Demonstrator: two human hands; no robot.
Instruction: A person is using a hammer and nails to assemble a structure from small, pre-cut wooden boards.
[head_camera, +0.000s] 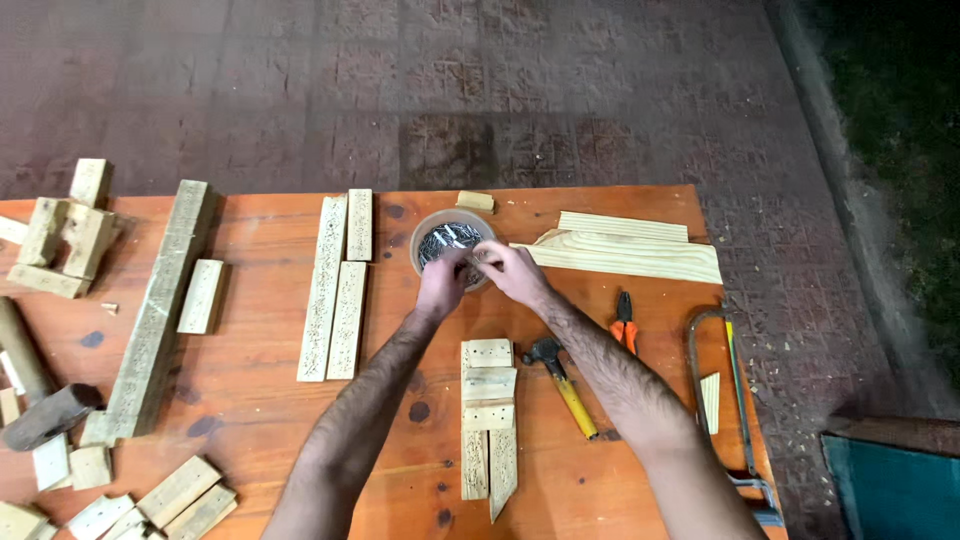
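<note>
Both hands, left hand (443, 276) and right hand (508, 270), pinch nails over the round tub (427, 228) of nails.

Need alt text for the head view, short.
Both hands, left hand and right hand, reach into a round tub of nails on an orange wooden table. A hammer, pliers, a hacksaw and wood offcuts lie around.

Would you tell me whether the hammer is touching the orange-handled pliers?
Apart: the head view shows bare tabletop between the hammer and the pliers.
</note>
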